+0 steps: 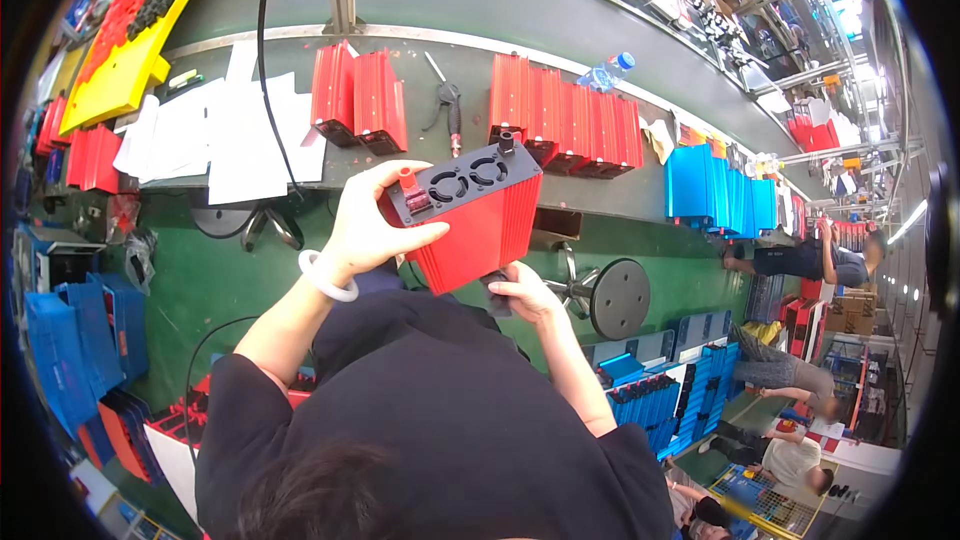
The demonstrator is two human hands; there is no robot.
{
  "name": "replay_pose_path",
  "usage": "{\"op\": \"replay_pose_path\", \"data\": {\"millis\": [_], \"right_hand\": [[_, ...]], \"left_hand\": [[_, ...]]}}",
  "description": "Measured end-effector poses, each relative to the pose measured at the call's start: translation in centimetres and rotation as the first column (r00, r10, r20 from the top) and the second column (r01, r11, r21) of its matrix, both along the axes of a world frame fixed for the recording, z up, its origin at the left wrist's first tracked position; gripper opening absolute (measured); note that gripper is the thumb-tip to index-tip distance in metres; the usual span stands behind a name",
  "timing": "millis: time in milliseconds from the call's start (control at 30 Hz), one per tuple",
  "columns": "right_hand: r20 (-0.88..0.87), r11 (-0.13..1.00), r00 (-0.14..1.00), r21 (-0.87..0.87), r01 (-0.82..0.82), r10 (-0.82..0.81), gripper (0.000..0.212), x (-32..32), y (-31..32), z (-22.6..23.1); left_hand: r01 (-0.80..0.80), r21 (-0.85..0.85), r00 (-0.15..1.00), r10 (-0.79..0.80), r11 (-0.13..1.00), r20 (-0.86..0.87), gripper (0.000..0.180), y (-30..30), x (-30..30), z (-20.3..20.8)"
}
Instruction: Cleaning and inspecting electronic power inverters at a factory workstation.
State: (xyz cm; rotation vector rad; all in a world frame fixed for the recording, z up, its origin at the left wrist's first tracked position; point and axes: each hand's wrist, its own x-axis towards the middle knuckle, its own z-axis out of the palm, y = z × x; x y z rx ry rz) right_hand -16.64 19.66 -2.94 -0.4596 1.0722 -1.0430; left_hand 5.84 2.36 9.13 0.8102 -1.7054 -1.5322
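The left hand [366,225] is clamped on the left corner of a red, ribbed, box-shaped metal housing [482,232], the thumb bent over its front face. The right hand [527,292] is closed around a dark part [498,290] at the housing's lower edge; whether that part is attached to the housing cannot be told.

The housing is held between the two hands, tilted, in front of the torso. From the left grip it extends to the right and toward the body. Its dark-grey rectangular end plate [468,180], with two round fan grilles, faces upward. The plate's long axis runs from the red terminal [412,192], beside the left hand, to the black terminal [506,143] at the far right corner. The left hand is nearer the plate; the right hand is at the opposite end.

Beyond the housing, a slim black-and-red hand tool [454,125] lies on the grey bench [420,148]. Similar red housings [565,118] stand beyond and right of it.
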Motion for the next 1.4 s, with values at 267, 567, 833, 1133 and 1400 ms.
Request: {"op": "replay_pose_path", "data": {"millis": [267,567,833,1133,1400], "right_hand": [[-0.546,0.822,0.618,-0.43,0.373,-0.566,0.026,-4.4,-1.7,9.8],[-0.795,0.878,0.444,-0.478,-0.036,-0.414,0.021,-2.1,-4.7,16.0],[-0.96,0.855,0.166,-0.278,-0.438,-0.227,0.019,-1.4,-5.8,18.6],[-0.98,0.817,-0.03,-0.146,-0.558,-0.196,0.01,-0.5,-5.7,18.6],[-0.961,0.857,0.079,-0.273,-0.437,-0.266,0.009,-2.7,-5.5,19.1]], "left_hand": [[0.105,-0.142,0.985,-0.083,0.984,0.151,0.057,0.2,0.7,0.3],[0.173,-0.121,0.976,-0.153,0.977,0.157,0.054,0.9,0.0,1.2],[0.213,-0.191,0.963,-0.173,0.958,0.206,0.054,0.9,-0.5,2.1],[0.265,-0.157,0.945,-0.224,0.951,0.24,0.056,1.0,-1.1,2.0],[0.241,-0.168,0.951,-0.198,0.956,0.236,0.057,0.6,-0.5,1.6]]}}
